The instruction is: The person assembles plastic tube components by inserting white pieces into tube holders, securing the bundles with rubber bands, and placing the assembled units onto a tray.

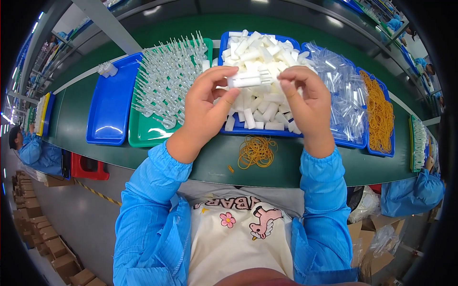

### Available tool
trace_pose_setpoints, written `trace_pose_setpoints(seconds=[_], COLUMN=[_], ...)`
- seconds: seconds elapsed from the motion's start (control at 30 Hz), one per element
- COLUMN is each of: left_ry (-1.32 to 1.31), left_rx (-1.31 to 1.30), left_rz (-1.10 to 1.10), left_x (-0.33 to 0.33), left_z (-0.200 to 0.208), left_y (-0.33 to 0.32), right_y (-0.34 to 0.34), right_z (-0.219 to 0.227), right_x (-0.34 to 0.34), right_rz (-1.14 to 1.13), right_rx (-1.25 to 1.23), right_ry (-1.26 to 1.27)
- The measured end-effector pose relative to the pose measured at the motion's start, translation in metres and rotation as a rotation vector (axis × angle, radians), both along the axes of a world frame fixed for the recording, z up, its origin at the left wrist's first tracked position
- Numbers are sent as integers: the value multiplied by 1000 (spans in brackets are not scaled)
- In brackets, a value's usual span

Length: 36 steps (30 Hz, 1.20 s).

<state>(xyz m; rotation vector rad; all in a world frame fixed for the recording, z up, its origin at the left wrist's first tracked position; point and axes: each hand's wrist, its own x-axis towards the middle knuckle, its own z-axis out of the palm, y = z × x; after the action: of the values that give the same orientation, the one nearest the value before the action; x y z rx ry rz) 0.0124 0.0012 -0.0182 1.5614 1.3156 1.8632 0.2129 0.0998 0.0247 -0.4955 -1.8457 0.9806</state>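
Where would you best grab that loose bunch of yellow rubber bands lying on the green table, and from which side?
Probably from straight above, pinching the thick middle of the rubber band pile. It lies flat and tangled on the green table in front of the blue tray, with open space around it, so the loops should gather between fingertips.

A long green workbench crosses a factory hall, cardboard boxes stacked on grey floor.

two hands, one white comb piece held, five trays from nine to three o'clock, one loose rubber-band pile at six
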Motion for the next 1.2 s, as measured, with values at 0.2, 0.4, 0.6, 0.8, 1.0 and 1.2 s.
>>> trace_pose_setpoints(seconds=[0.2, 0.4, 0.6, 0.8, 1.0, 1.2], left_ry=[-222, -251, -229, -199, -145, -54], left_rx=[-45, 31, 35, 10, -16, -40], left_rz=[-88, -95, -78, -83, -103, -94], left_x=[1, -4, -1, 1, 1, 2], left_z=[7, 5, 4, 2, 6, 9], left_y=[-3, -1, 0, 0, -3, -3], right_y=[17, 19, 16, 13, 12, 9], right_z=[4, 0, -1, -11, -12, -12], right_x=[21, 14, 16, 9, 10, 8], right_rz=[43, 57, -31, 15, 82, 77], right_rx=[581, 657, 224, -370, -417, -380], right_ry=[-476, -528, -287, 80, 84, 112])
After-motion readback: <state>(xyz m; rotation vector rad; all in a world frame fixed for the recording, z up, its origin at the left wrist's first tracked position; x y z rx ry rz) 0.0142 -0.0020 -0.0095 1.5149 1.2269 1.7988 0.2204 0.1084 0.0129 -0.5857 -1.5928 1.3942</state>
